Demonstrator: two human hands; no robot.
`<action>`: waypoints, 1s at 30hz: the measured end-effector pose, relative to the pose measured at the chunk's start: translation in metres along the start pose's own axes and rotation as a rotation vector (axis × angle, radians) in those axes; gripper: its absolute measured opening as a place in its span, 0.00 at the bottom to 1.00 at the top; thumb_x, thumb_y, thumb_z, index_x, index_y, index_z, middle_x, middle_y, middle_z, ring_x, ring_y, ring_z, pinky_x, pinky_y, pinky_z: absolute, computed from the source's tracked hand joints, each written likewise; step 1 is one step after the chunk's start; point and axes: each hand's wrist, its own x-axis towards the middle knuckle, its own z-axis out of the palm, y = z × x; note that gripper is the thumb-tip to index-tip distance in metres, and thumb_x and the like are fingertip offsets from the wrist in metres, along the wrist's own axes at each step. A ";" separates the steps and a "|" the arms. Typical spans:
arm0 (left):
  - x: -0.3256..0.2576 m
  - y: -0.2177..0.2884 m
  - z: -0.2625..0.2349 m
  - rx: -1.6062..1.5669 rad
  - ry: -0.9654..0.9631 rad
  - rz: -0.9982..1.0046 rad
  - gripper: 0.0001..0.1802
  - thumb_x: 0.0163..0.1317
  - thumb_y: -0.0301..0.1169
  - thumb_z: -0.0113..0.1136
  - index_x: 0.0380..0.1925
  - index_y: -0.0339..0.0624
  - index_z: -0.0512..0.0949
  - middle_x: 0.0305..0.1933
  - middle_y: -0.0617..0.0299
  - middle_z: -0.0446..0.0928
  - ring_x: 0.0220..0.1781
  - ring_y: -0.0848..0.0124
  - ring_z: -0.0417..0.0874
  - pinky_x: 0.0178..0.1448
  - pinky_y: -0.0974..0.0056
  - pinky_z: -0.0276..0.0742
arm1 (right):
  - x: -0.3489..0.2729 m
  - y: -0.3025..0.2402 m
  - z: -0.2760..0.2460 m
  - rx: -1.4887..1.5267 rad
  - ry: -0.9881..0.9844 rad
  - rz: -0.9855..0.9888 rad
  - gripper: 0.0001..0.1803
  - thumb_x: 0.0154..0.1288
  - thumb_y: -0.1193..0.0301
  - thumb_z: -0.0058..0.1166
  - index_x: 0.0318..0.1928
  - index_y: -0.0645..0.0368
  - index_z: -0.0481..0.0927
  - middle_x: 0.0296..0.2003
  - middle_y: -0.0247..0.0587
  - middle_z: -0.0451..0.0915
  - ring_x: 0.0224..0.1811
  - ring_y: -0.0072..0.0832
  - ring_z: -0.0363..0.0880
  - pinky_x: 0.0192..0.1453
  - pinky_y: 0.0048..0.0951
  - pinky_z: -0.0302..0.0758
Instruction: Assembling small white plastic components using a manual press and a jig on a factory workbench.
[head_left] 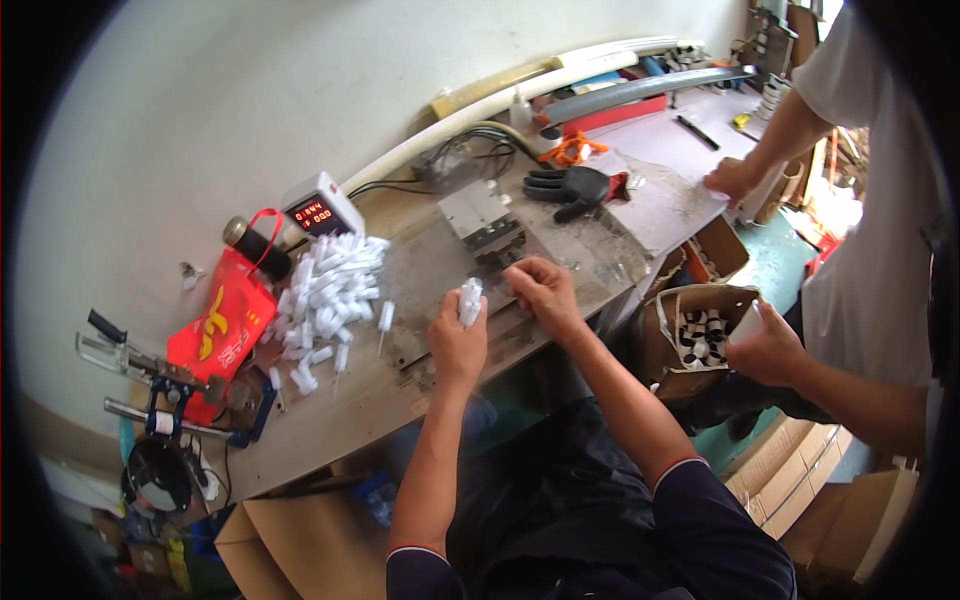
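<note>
My left hand is closed around a small bunch of white plastic tubes that stick up out of the fist. My right hand rests with curled fingers on the worn workbench, just right of the left hand and in front of a grey metal block fixture. Whether its fingers pinch anything is hidden. A heap of the same white tubes lies to the left, with a few loose ones nearer my left hand.
A white box with a red digital display, a red paper bag, a black glove and orange cord lie on the bench. Another person stands at right, one hand over a cardboard box of parts. Cardboard boxes sit below.
</note>
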 end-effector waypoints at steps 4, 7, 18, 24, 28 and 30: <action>0.007 -0.042 -0.073 0.166 0.318 0.021 0.13 0.65 0.37 0.69 0.38 0.39 0.82 0.34 0.48 0.84 0.39 0.46 0.85 0.44 0.52 0.78 | 0.000 -0.007 -0.005 -0.001 0.021 0.002 0.10 0.72 0.67 0.63 0.40 0.62 0.84 0.25 0.29 0.80 0.21 0.12 0.71 0.24 0.18 0.66; 0.010 -0.080 -0.113 0.366 0.391 0.020 0.13 0.63 0.36 0.70 0.39 0.38 0.82 0.37 0.49 0.84 0.40 0.47 0.85 0.46 0.50 0.78 | 0.000 -0.008 0.004 -0.096 0.021 -0.013 0.10 0.72 0.68 0.63 0.40 0.63 0.84 0.25 0.29 0.80 0.21 0.12 0.70 0.25 0.19 0.66; 0.012 -0.102 -0.095 0.643 0.236 -0.007 0.10 0.61 0.33 0.68 0.39 0.40 0.82 0.39 0.48 0.85 0.41 0.44 0.85 0.46 0.47 0.79 | -0.005 -0.007 0.008 -0.149 0.038 -0.034 0.09 0.73 0.67 0.62 0.39 0.62 0.84 0.24 0.27 0.79 0.21 0.11 0.70 0.24 0.18 0.64; -0.007 -0.054 -0.041 -0.402 0.156 -0.226 0.08 0.64 0.27 0.71 0.41 0.35 0.84 0.34 0.67 0.83 0.36 0.79 0.80 0.42 0.70 0.77 | -0.007 0.002 0.014 -0.327 -0.039 -0.192 0.11 0.68 0.69 0.64 0.40 0.66 0.86 0.28 0.38 0.84 0.33 0.18 0.78 0.38 0.27 0.76; -0.023 -0.046 -0.007 -0.528 0.114 -0.306 0.09 0.64 0.21 0.72 0.43 0.36 0.84 0.39 0.65 0.85 0.38 0.76 0.83 0.46 0.69 0.80 | -0.026 -0.008 0.025 -0.363 -0.126 -0.166 0.13 0.67 0.67 0.65 0.41 0.67 0.87 0.29 0.40 0.85 0.33 0.18 0.78 0.40 0.29 0.76; -0.023 -0.045 0.009 -0.465 0.080 -0.268 0.09 0.63 0.21 0.72 0.43 0.36 0.84 0.39 0.66 0.84 0.39 0.76 0.83 0.46 0.69 0.80 | -0.028 -0.014 0.025 -0.278 -0.181 -0.023 0.14 0.66 0.66 0.66 0.40 0.66 0.88 0.28 0.38 0.85 0.34 0.18 0.78 0.40 0.29 0.76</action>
